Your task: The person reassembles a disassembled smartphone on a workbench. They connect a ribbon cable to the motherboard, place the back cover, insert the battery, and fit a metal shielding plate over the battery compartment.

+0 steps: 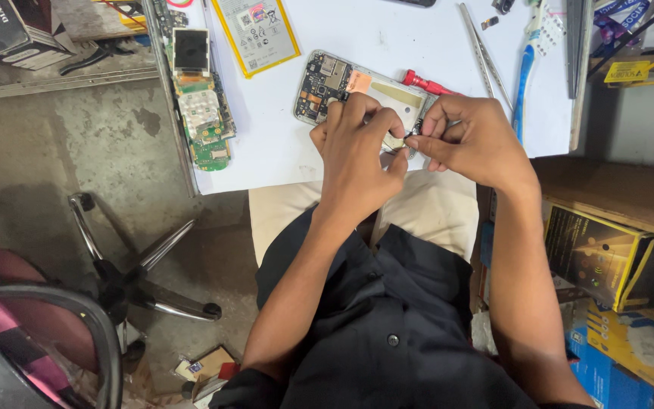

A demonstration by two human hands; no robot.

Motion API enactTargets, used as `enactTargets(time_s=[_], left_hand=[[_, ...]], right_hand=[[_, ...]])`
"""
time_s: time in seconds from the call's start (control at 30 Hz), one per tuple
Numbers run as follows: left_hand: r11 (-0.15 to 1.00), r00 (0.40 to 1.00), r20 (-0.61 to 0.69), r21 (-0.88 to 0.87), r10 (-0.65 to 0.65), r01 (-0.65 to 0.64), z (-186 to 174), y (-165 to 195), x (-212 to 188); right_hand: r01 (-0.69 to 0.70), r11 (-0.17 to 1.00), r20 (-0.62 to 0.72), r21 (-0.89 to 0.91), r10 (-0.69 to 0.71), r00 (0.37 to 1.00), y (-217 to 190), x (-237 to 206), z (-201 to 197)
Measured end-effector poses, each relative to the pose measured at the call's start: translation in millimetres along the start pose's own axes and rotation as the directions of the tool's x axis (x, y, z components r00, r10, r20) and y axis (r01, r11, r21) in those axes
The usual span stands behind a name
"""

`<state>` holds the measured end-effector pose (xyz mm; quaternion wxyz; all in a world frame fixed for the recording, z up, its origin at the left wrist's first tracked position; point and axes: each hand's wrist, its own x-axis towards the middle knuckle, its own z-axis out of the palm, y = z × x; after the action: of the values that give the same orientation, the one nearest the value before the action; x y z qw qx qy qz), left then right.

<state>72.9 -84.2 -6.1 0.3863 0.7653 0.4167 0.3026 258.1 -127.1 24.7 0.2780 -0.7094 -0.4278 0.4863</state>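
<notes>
While both hands meet over the near edge of the white table (297, 163), the opened phone (342, 87) lies flat just beyond the knuckles, its circuit board bared at the left end. Its right end is covered by the fingers. The left hand (359, 144) curls shut with thumb and forefinger pressed together on a small part at that end, and the right hand (469, 140) pinches the same spot from the other side (what sits between the fingertips is too small to tell). A red-handled screwdriver (424, 82) pokes out just behind the phone. Toward the table's left edge lies a green circuit board (204, 121), with a yellow-rimmed battery (257, 34) near the far edge. Tweezers (482, 49) and a blue toothbrush (525, 72) lie toward the right edge.
</notes>
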Motion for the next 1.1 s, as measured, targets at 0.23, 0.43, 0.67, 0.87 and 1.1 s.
enactTargets(time_s=[0.23,0.43,0.67,0.87,1.1], left_hand=[[0.999,1.0,-0.012,0.035,-0.022,0.022,2.4,0.8,1.1],[0.997,0.999,-0.014,0.054,-0.052,0.052,4.2,3.4,3.3],[0.998,0.999,-0.014,0.047,-0.038,0.038,3.1,2.0,2.2],[0.999,0.999,-0.009,0.041,-0.034,0.034,2.9,2.0,1.8],[0.999,1.0,-0.01,0.034,-0.028,0.028,2.3,2.5,2.1]], right_hand=[[0.032,0.995,-0.024,-0.094,-0.034,0.999,-1.6,-3.2,3.4],[0.015,1.0,0.004,0.016,-0.015,1.0,0.3,-0.1,-0.8],[0.023,0.995,0.094,0.094,-0.032,0.995,2.0,0.9,-8.2],[-0.009,0.996,0.131,0.094,-0.003,0.991,0.6,3.3,-9.4],[-0.01,0.995,0.156,0.095,-0.005,0.988,1.4,5.0,-11.2]])
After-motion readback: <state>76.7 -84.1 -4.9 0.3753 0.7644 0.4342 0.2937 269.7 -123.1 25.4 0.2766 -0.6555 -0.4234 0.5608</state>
